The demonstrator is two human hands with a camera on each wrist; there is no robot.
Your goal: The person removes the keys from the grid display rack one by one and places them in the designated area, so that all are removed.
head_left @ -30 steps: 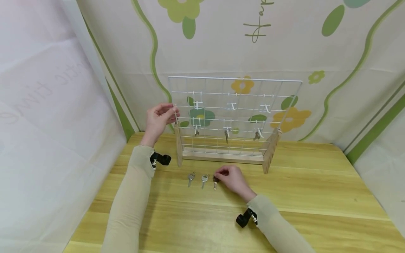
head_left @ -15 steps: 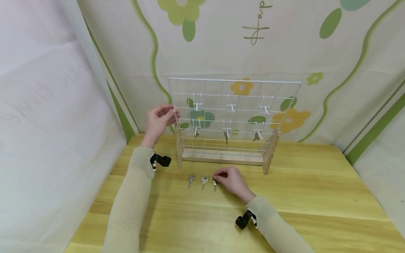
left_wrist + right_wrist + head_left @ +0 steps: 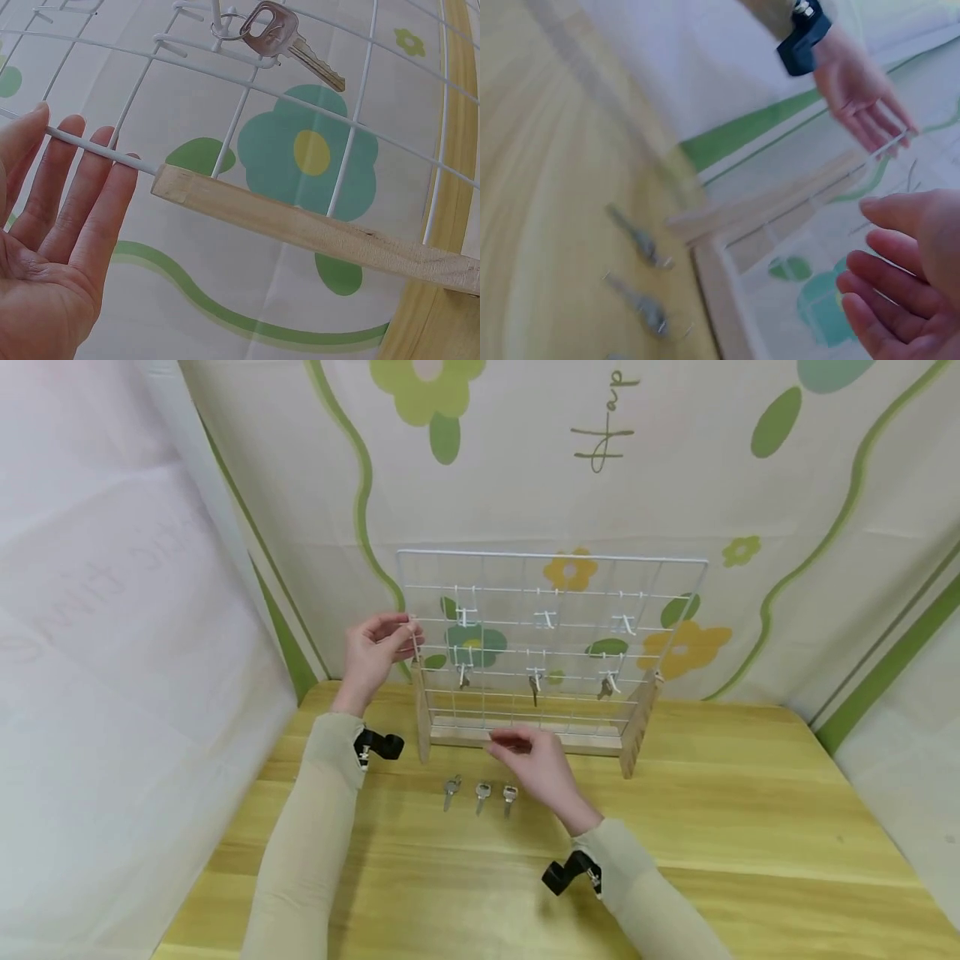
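Observation:
A white wire grid rack (image 3: 551, 557) stands upright in a wooden base. My left hand (image 3: 367, 662) holds its left side wire between thumb and fingers; the left wrist view shows the fingertips behind that wire. My right hand (image 3: 542, 770) is raised in front of the base's lower bar, fingers loosely bent with nothing between them. Just below it on the table lie a left key (image 3: 452, 787), a middle key (image 3: 483, 793) and a right key (image 3: 510, 795). From the lower hooks hang three more keys, one of them a silver key (image 3: 274, 31) on a ring.
Three white upper hooks (image 3: 544, 619) on the grid bear nothing. The wooden side post (image 3: 640, 727) stands at the rack's right end. A printed cloth (image 3: 517, 485) hangs behind, and the wooden table (image 3: 750, 810) spreads to the right.
My right hand has let go of the right key, which lies on the table, and has risen up and slightly left toward the rack. The left hand stays on the side wire.

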